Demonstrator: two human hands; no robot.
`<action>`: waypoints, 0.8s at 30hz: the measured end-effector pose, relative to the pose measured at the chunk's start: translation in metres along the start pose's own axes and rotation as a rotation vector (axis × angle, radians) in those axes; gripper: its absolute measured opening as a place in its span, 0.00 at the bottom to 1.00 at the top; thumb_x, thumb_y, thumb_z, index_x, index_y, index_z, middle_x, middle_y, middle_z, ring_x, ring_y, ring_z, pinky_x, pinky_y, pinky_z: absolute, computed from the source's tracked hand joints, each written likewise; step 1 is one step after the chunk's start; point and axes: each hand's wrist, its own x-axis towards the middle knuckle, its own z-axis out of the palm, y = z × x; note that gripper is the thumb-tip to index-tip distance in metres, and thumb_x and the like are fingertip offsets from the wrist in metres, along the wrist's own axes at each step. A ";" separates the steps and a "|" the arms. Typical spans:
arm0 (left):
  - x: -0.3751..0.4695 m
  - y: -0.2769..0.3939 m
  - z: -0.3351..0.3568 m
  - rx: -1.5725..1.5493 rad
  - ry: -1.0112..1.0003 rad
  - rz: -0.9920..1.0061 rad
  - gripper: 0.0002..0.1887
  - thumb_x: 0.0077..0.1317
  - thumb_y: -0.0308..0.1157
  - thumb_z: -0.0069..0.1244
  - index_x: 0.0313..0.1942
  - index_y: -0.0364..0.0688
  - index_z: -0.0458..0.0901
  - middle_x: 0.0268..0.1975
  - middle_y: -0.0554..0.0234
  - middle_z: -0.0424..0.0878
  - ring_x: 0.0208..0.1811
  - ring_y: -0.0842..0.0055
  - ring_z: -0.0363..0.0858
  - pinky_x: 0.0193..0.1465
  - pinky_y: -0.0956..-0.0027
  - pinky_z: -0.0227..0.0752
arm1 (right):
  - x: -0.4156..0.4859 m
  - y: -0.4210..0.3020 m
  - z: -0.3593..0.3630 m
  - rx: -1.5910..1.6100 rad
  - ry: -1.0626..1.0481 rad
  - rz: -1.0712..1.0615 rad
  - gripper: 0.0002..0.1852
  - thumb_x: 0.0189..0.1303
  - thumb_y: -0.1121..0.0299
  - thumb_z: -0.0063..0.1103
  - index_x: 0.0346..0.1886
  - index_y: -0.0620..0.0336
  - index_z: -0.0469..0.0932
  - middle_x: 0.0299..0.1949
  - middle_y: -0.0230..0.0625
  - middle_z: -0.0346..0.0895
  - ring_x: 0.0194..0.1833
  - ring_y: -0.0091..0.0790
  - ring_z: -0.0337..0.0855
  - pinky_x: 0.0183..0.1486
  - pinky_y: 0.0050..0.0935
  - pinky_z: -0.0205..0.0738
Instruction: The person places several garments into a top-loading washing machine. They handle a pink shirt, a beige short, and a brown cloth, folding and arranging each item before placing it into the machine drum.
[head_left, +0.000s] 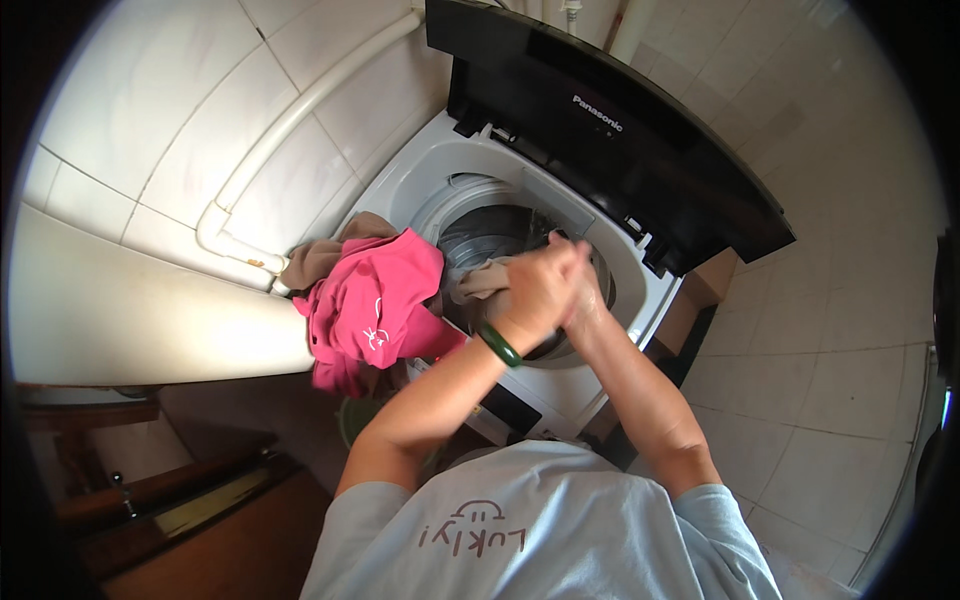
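Observation:
Over the drum of a top-loading washing machine (405, 176), my two hands are pressed together and blurred by motion. My left hand (540, 277), with a dark green bangle (499, 345) on its wrist, covers much of my right hand (586, 292). Wet sheen shows on the right wrist. A bunched beige cloth (484, 281) appears just left of the hands; whether they grip it is hidden. Below them, the metal drum (480, 236) is partly visible. Pink clothing (390, 300) with a white print lies over the machine's left edge, against a brown garment (330, 259).
The black Panasonic lid (600, 142) stands raised behind the drum. A white pipe (300, 120) runs along the tiled wall at left, above a rounded cream surface (150, 300). A green container (360, 420) sits low beside the machine. Wooden furniture (217, 525) occupies the lower left.

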 end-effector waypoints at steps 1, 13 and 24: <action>-0.001 0.005 -0.001 -0.076 0.010 0.247 0.20 0.60 0.32 0.59 0.16 0.39 0.67 0.15 0.51 0.69 0.17 0.57 0.71 0.20 0.62 0.61 | 0.004 -0.001 -0.003 0.053 -0.145 -0.106 0.11 0.73 0.58 0.46 0.37 0.51 0.74 0.29 0.25 0.74 0.30 0.23 0.75 0.30 0.27 0.70; -0.007 -0.042 -0.024 -0.278 -0.033 -0.282 0.20 0.70 0.40 0.50 0.21 0.39 0.72 0.20 0.59 0.75 0.19 0.68 0.71 0.26 0.70 0.68 | 0.006 -0.063 0.080 -0.286 0.206 -0.131 0.26 0.67 0.56 0.53 0.12 0.49 0.58 0.13 0.24 0.50 0.19 0.23 0.51 0.23 0.28 0.47; 0.025 -0.090 -0.076 0.020 -0.294 -0.145 0.26 0.57 0.22 0.52 0.58 0.40 0.71 0.55 0.52 0.75 0.60 0.62 0.72 0.62 0.62 0.67 | -0.022 -0.116 0.149 -0.088 -0.373 -0.053 0.31 0.72 0.53 0.39 0.08 0.49 0.54 0.10 0.25 0.44 0.16 0.27 0.45 0.24 0.30 0.45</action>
